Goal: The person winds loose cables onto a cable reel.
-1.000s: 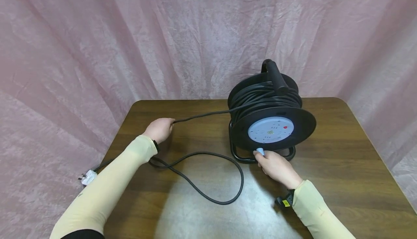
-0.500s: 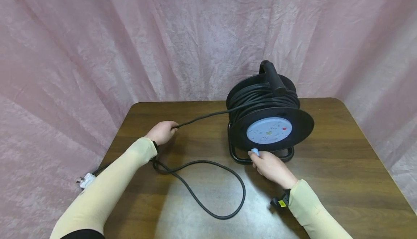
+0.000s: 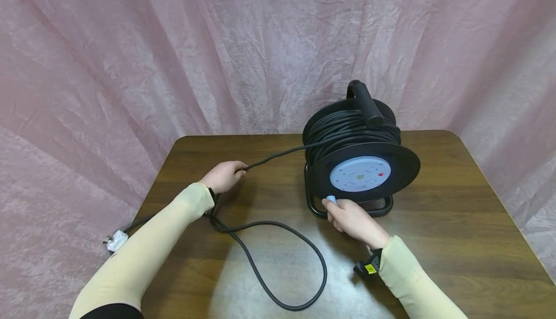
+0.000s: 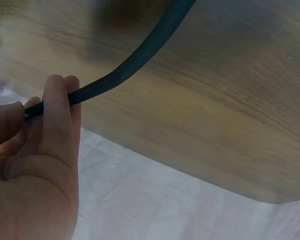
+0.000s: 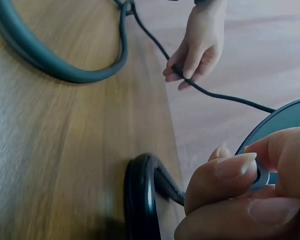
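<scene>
A black cable reel (image 3: 319, 176) stands on the right half of the table, wound with several turns of cable. Its front disc carries a white socket panel (image 3: 360, 174). My right hand (image 3: 354, 220) grips the small pale blue crank knob (image 3: 331, 198) low on that disc; up close in the right wrist view its fingers (image 5: 220, 180) curl round it. To the left, my left hand (image 3: 223, 176) pinches the cable (image 3: 278, 155), which runs slightly slack up to the reel. The left wrist view shows this cable (image 4: 140, 55) between thumb and fingers.
Loose cable (image 3: 323, 266) lies in a loop on the wooden table (image 3: 469, 242), crossing itself near my left wrist. At the left table edge is a white plug (image 3: 116, 241), partly behind my sleeve. A pink curtain (image 3: 260, 53) hangs behind.
My right hand and the crank knob have moved left along the disc's lower edge. My left hand has shifted right, toward the reel, with the cable. The loose loop has slid toward the near edge.
</scene>
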`<state>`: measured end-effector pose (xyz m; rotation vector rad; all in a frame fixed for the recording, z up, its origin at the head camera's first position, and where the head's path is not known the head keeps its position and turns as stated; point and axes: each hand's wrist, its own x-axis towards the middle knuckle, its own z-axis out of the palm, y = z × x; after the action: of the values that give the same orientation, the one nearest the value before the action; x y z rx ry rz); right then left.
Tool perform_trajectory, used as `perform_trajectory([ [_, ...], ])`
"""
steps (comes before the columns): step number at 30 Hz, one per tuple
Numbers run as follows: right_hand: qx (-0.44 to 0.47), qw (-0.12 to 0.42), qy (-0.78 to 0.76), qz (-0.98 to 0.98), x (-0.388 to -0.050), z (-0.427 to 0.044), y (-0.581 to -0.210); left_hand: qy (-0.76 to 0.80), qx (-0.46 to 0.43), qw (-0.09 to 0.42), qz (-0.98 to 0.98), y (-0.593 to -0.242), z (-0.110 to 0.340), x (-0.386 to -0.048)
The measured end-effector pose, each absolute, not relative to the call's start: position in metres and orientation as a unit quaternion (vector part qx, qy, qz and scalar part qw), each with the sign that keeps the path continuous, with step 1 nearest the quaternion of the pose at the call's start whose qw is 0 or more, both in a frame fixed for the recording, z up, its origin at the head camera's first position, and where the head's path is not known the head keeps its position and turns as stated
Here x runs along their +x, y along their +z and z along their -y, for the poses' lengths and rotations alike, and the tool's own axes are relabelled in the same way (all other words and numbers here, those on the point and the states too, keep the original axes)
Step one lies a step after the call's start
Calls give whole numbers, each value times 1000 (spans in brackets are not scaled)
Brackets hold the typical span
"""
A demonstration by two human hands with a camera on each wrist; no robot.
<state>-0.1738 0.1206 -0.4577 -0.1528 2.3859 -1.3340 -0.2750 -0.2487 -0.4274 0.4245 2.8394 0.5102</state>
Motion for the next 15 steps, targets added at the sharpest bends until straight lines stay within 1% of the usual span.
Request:
perform_trajectory([
  [5, -68, 203, -485, -848, -175, -117, -456, 173, 162, 100, -966, -427, 245, -276],
  [15, -75, 209, -523, -823, -177, -111, -454, 189, 169, 98, -962, -426, 239, -278],
])
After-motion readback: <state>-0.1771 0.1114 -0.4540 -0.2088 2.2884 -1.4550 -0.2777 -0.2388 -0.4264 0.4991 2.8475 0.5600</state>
